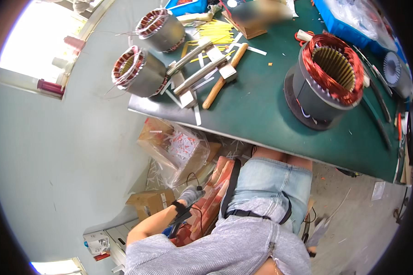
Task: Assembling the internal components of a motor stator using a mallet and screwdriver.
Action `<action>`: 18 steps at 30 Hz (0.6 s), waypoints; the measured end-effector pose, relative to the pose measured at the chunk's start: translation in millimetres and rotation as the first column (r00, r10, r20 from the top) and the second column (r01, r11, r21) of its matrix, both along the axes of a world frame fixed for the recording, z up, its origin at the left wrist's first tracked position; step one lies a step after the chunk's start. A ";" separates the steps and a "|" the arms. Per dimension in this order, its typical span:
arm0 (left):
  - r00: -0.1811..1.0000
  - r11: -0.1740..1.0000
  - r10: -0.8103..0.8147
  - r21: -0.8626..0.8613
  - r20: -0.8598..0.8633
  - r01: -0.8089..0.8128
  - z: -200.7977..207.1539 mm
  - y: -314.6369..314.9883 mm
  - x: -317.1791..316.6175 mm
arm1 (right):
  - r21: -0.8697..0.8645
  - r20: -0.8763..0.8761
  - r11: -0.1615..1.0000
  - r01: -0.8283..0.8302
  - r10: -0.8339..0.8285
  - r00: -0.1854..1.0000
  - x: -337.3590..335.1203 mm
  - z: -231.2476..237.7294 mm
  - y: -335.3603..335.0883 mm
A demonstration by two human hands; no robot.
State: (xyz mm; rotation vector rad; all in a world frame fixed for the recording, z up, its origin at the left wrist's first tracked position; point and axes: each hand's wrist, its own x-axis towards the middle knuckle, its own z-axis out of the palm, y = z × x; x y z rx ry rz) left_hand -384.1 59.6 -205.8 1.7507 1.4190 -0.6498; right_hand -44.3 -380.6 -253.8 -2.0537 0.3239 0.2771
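My left hand, in a grey glove with dark fingertips, is at the edge of a seat with a red patterned cover. Its fingers look curled, but what they close on is hidden. A black strap circles that wrist, and a thin dark cable loops beside it. Low at my right side hangs my right hand, also gloved, fingers stretched toward the floor and holding nothing visible. Ahead on the green table stands a large stator with red copper windings, set on a dark round base.
Two smaller wound stators stand at the table's far left, beside a metal bar frame and a wooden-handled hammer. Yellow strips lie behind. Blue bins are far right. Below the table sits a plastic-lined scrap box, near a cardboard box.
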 end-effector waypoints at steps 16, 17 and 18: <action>0.149 0.450 -0.889 0.765 0.433 0.460 230.0 2.1 262.9 | 0.092 0.814 0.841 -0.533 0.245 0.527 269.3 297.6 173.3; 0.095 0.457 -0.877 0.758 0.471 0.465 253.3 4.6 285.7 | 0.005 0.851 0.854 -0.520 0.269 0.451 286.5 310.4 173.5; 0.059 0.464 -0.866 0.754 0.496 0.465 279.3 8.0 305.1 | -0.071 0.880 0.855 -0.513 0.296 0.372 302.0 323.3 182.8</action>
